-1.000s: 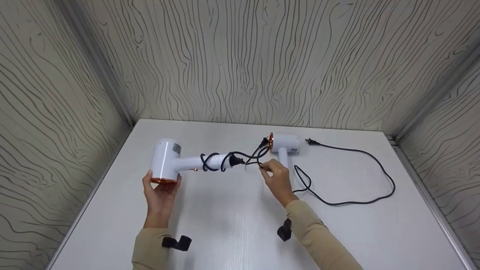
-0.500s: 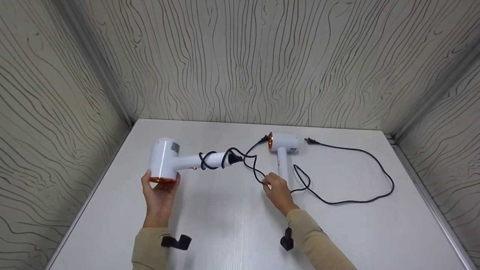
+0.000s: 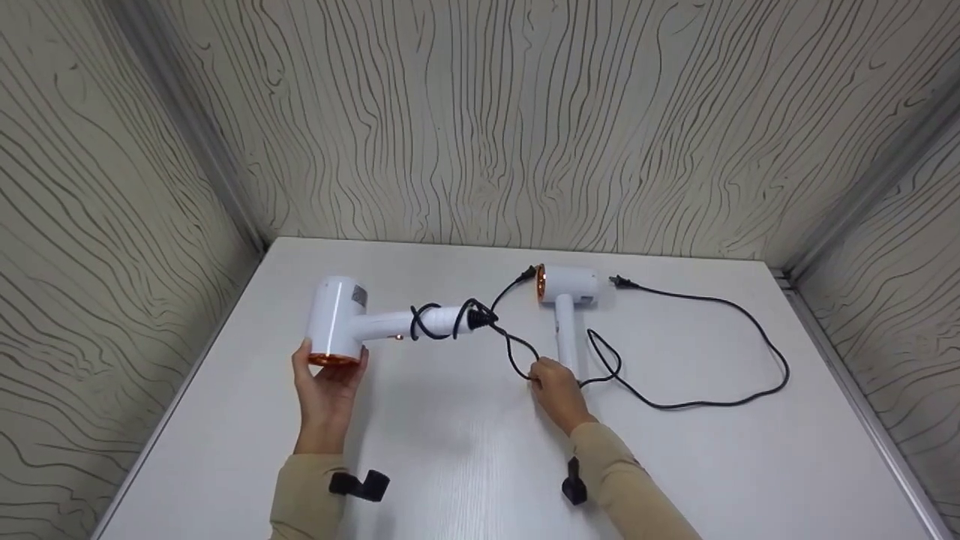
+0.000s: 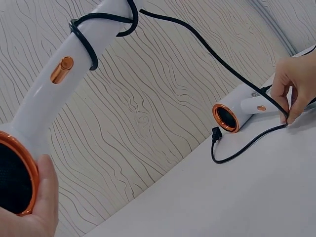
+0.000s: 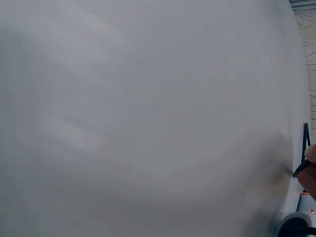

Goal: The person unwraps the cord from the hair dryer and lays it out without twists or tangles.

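Observation:
My left hand (image 3: 328, 405) grips a white hair dryer (image 3: 334, 319) by its barrel near the orange rim, raised over the table with its handle pointing right. Around that handle winds a black cord (image 4: 212, 52). In the left wrist view, my right hand (image 4: 297, 86) pinches this cord between thumb and fingertips, close to the tabletop. From the pinch, one stretch of cord runs up to the held dryer's handle and another ends in a plug (image 4: 216, 134) on the table. Only part of the right hand's fingers (image 5: 309, 177) shows in the right wrist view.
A second white hair dryer (image 3: 570, 285) lies on the white table (image 3: 450, 465) just beyond my right hand. Its cord (image 3: 705, 405) loops out to the right, with the plug (image 3: 624, 282) near its barrel. Wood-patterned panels (image 3: 480, 135) enclose the back and sides.
My right hand has drawn the pinched cord toward me and slightly right, away from the held dryer's handle. The left hand and its dryer have shifted only slightly.

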Motion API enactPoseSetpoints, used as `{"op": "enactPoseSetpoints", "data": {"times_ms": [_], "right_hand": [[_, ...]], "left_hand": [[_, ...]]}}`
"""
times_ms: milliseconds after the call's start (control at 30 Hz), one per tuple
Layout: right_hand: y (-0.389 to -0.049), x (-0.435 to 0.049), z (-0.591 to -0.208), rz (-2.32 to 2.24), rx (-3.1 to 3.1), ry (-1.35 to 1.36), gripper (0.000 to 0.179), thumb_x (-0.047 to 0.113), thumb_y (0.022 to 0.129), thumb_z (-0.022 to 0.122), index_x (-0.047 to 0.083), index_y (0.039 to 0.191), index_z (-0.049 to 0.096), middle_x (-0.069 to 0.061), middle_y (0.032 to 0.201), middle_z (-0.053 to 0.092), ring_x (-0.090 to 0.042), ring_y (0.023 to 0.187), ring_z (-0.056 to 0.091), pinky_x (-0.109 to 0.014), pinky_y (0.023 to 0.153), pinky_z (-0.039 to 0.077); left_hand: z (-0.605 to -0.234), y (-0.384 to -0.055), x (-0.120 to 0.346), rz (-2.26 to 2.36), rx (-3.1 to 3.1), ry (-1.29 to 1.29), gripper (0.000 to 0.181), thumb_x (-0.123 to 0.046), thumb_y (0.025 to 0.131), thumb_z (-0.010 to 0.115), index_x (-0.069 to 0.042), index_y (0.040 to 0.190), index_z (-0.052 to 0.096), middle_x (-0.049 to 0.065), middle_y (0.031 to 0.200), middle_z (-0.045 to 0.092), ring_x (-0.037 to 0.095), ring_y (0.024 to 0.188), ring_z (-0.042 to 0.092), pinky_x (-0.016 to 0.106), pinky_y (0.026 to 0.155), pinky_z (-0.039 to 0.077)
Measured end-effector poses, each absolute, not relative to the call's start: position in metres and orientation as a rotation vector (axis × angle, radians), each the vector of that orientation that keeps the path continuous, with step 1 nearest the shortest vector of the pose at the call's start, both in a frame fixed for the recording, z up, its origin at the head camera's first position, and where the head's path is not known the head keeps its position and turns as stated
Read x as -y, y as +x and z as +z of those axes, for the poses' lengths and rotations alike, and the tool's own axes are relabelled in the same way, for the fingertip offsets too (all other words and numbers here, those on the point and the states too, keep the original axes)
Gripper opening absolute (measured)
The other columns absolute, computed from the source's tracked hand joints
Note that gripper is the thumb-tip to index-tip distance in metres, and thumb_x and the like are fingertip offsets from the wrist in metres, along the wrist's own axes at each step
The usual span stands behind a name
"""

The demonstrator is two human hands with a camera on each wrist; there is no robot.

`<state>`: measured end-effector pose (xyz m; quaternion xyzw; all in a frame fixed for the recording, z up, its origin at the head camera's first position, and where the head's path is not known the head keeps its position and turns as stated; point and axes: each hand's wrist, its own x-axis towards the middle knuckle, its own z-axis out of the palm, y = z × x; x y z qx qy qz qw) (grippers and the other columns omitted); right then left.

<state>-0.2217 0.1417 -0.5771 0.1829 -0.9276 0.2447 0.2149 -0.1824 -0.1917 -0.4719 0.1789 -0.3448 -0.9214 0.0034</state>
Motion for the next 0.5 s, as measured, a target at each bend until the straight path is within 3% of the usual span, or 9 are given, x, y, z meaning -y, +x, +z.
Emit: {"op": "enactPoseSetpoints", "data": {"times_ms": [167, 500], "right_hand": [[-0.2276, -0.1455, -0.5757, 0.619, 2.603, 0.534, 0.02, -0.012, 0.073, 0.07, 0.004, 0.068, 0.062, -0.006, 0.068, 0.062, -0.016, 0.064, 0.062, -0.025, 0.057, 0.052], [-0.2286, -0.1464, -0.5713, 0.572, 2.625, 0.542, 0.018, -0.011, 0.073, 0.07, 0.004, 0.07, 0.061, -0.008, 0.069, 0.065, -0.021, 0.066, 0.065, -0.027, 0.059, 0.054]], "left_hand": [[-0.4729, -0.1832, 0.1899, -2.884, 1.089, 0.56, 0.058, -0.057, 0.096, 0.037, -0.03, 0.143, 0.017, -0.002, 0.133, 0.038, 0.013, 0.123, 0.047, 0.028, 0.105, 0.05], [-0.473, -0.1853, 0.1877, -2.825, 1.202, 0.57, 0.059, -0.059, 0.095, 0.036, -0.029, 0.142, 0.017, 0.0, 0.13, 0.039, 0.014, 0.118, 0.05, 0.025, 0.097, 0.055]]}}
